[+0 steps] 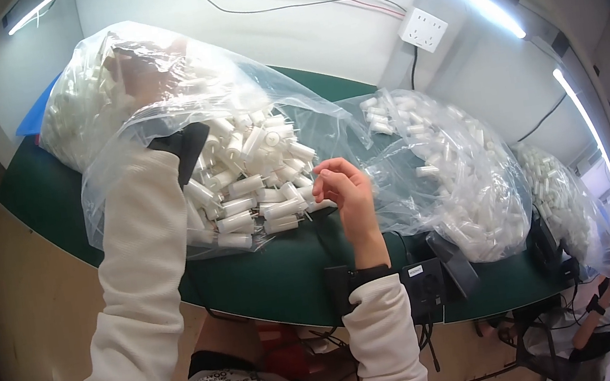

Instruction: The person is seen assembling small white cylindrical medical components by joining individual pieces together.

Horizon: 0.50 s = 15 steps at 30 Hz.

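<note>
A large clear plastic bag (283,88) lies on its side on the green table, full of small white cylinders (237,204) with thin metal pins at their ends. Many of them spill toward its open mouth. My left hand (152,72) reaches deep into this bag, over the far part of the heap. Plastic and glare blur its fingers, so their grip is hidden. At the right side of the pile is my right hand (350,196), beside the bag's edge. Its fingers are loosely bent and apart, and I see nothing held between them.
More clear bags of white cylinders (469,191) (566,193) stand to the right along the green table (279,284). Black boxes with cables (424,287) sit at its near edge. A white socket (422,28) is on the wall. Another person (600,320) sits at far right.
</note>
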{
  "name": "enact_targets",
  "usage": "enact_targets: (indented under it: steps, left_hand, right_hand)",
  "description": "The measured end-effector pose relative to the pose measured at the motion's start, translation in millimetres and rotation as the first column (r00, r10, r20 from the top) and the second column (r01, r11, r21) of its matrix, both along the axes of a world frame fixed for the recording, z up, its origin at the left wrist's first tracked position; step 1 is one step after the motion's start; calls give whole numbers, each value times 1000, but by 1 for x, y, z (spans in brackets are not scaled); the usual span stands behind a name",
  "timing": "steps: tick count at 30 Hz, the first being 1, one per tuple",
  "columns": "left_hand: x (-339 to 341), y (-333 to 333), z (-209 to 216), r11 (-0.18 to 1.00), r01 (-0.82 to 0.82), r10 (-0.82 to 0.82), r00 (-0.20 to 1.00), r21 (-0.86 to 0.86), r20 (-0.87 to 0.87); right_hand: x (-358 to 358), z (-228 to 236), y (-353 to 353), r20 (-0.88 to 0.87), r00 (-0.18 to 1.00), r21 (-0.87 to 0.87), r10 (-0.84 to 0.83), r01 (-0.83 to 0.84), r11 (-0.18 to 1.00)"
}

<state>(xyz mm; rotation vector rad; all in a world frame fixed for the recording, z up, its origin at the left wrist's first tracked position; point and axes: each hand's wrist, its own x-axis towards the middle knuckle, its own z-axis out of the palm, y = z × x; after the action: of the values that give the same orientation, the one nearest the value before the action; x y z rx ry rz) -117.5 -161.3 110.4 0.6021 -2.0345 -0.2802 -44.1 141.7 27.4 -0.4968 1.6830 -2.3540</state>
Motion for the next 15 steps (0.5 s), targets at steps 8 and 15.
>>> enact_targets:
  steps: [8,15]
  left_hand:
    - [30,14,-34,914,-295,299,954,-279,-31]
    - [104,119,5,793,607,-608,788,50,97]
  right_hand:
    - [-1,1,6,-67,998,41,5,-2,999]
    - [15,67,8,-452,854,594,-258,504,627]
